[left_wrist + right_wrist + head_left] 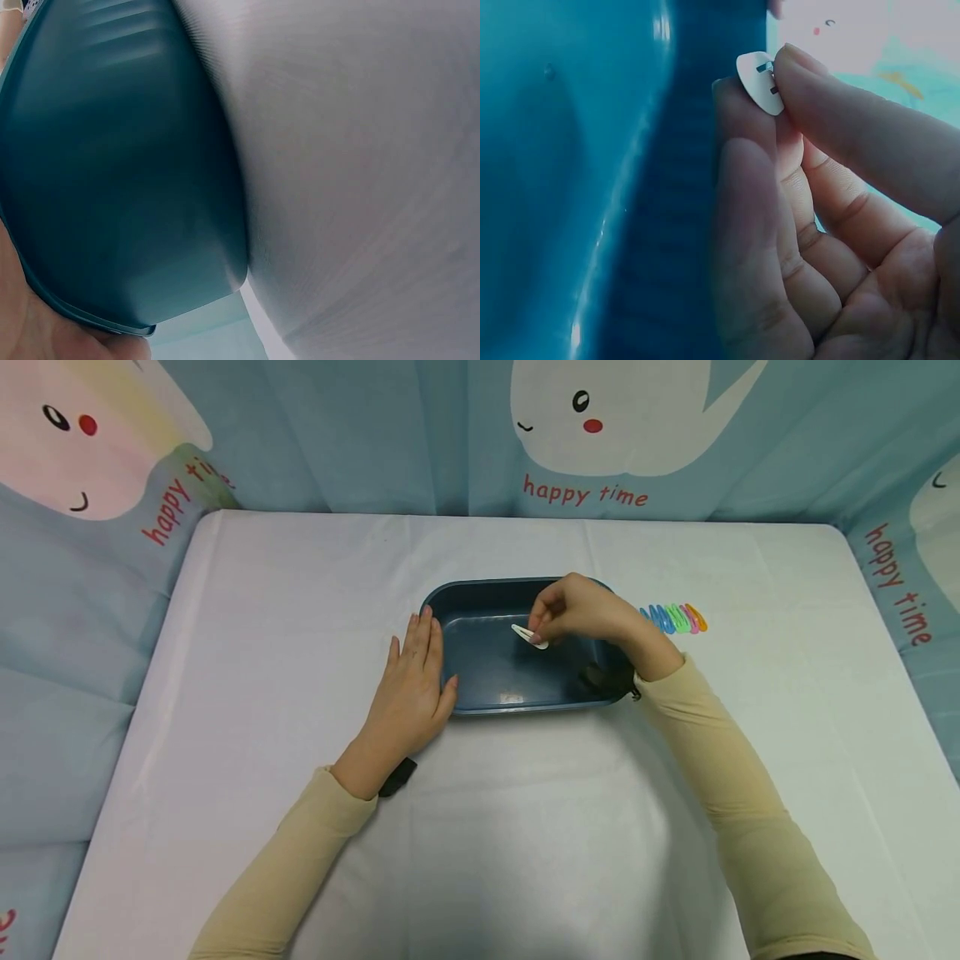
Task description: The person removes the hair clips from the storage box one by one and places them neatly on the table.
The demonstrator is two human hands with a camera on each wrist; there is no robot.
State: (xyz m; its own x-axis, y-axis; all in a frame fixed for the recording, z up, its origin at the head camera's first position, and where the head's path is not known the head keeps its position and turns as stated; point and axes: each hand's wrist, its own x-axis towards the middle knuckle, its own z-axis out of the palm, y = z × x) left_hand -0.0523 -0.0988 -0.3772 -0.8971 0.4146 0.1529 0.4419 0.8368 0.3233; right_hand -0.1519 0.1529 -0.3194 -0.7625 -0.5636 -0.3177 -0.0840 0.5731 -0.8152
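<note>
A white snap hair clip (530,637) is pinched between the thumb and fingers of my right hand (581,610), over the inside of a dark blue tray (495,693). The right wrist view shows one end of the hair clip (759,82) poking out past the fingertips. Against the tray's left rim lies my left hand (411,685), its fingers straight and side by side. In the left wrist view the tray's outer wall (127,172) fills the left half, with part of the hand (67,337) at its rim.
Just right of the tray, a row of several colorful hair clips (678,618) lies on the white tablecloth (300,610), partly hidden by the right hand. A blue curtain (360,435) with cartoon prints stands around the table's far and side edges.
</note>
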